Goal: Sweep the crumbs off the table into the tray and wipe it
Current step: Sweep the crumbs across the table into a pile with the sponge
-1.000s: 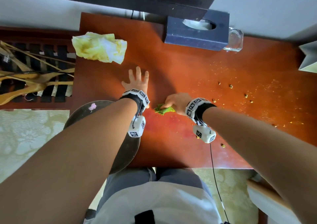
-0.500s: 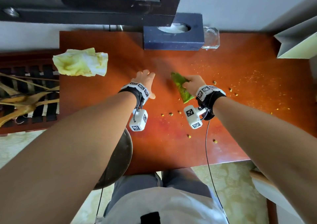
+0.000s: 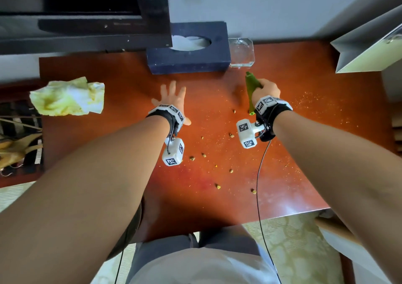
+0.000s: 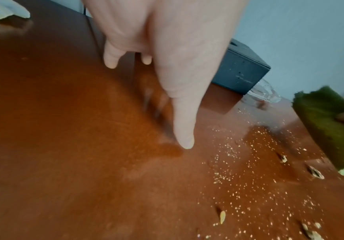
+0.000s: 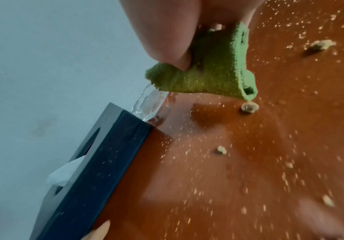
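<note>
Fingers: your left hand (image 3: 171,101) lay flat with straight, spread fingers (image 4: 184,129) on the glossy red-brown wooden table (image 3: 326,153); your right hand (image 3: 266,91) had its fingers curled round the folded green terry cloth (image 3: 251,88), pinching its upper edge.
Change: compared with half a second before, you had carried the cloth from the middle of the table out to the right and back, near the clear glass dish (image 3: 241,53).
Meaning: judging by that, you were winding up for another pass; the sweep was only partly done.
Crumbs: the larger yellow-brown crumbs (image 3: 217,186) lay scattered between your wrists and toward the near edge, with fine dust (image 3: 309,97) right of the cloth.
Tray: the dark round tray (image 3: 130,236) was mostly hidden under your left forearm, below the near left edge.
Surroundings: a dark blue rectangular tissue box (image 3: 189,59) stood at the back, touching the dish; a crumpled yellow-white rag (image 3: 67,96) lay at the left.
Obstacles: the box and dish crowded the back edge, and your left hand sat in the likely sweep path.
</note>
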{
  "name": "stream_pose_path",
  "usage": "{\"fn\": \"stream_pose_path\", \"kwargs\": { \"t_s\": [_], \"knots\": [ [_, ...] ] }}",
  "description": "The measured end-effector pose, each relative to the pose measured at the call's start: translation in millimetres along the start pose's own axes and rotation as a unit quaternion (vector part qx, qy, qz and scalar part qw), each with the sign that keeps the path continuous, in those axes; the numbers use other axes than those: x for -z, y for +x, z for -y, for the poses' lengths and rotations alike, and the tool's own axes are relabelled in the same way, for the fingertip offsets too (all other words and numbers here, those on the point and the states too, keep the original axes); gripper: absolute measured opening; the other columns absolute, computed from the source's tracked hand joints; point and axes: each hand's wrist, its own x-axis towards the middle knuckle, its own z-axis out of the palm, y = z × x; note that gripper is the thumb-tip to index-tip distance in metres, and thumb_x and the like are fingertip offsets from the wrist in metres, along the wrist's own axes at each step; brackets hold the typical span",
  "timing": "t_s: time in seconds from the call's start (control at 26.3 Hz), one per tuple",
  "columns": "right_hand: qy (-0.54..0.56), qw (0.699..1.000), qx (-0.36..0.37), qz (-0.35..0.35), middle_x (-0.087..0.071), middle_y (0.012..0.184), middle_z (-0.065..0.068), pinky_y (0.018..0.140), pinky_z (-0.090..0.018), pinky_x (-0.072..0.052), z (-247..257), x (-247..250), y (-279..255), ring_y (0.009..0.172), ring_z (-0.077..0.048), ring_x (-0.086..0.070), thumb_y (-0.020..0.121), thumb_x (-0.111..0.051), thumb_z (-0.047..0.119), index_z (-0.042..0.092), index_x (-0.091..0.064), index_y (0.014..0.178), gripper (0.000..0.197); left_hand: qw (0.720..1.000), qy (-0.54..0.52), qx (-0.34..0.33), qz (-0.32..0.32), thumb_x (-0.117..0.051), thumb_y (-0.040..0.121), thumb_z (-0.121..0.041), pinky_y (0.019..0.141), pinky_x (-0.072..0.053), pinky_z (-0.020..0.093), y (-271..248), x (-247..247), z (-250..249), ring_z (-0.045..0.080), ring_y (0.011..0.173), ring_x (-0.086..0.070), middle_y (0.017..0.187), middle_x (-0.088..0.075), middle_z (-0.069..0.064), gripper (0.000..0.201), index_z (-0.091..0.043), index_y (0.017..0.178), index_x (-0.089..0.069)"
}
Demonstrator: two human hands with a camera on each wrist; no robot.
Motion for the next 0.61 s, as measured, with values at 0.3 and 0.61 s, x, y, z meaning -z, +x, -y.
{"fn": "stream_pose_path", "kwargs": {
  "t_s": [0.3,0.61],
  "knots": [
    [-0.057,0.998,0.004,0.015,-0.066,0.097,0.001,0.086,-0.037,-0.057,-14,18,51,0.083,-0.025,-0.064,0.094,-0.049,0.031,0.030,-0.067,0.118,0.030,0.998,-0.012,0.060,0.029,-0.088,0.062,-0.048,0.104,-0.029,0.072,5,-13,-4,0.037,0.148,0.012,0.160,0.023,0.001,0.132,-0.031,0.154,0.007],
    [-0.211,0.923,0.295,0.131,-0.064,0.118,0.005,0.093,-0.030,-0.047,19,-38,35,0.104,-0.025,-0.061,0.097,-0.052,0.037,0.036,-0.067,0.121,0.028,0.997,-0.017,0.066,0.036,-0.089,0.059,-0.048,0.105,-0.027,0.072,8,-13,-3,0.035,0.148,0.013,0.159,0.025,-0.001,0.135,-0.034,0.153,0.007]
  ]
}}
